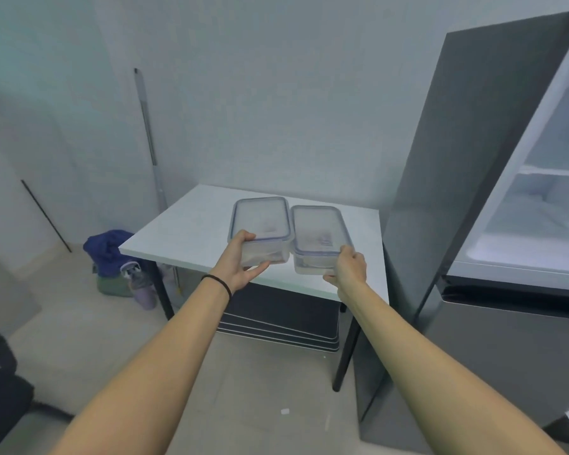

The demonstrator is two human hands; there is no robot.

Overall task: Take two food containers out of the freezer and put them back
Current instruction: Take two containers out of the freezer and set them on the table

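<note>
Over the white table (184, 224) beside the open freezer (539, 205), each hand's fingers (243, 236) grip a container (260, 221).

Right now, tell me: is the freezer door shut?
No: the grey fridge's upper freezer compartment stands open, its white shelves in plain view, while both hands hold clear lidded plastic containers over the white table.

Clear, glossy plastic is being shown by both containers (260, 224); a smooth white top is being seen on the table (191, 224). Brushed grey metal is being shown by the freezer (440, 224).
</note>
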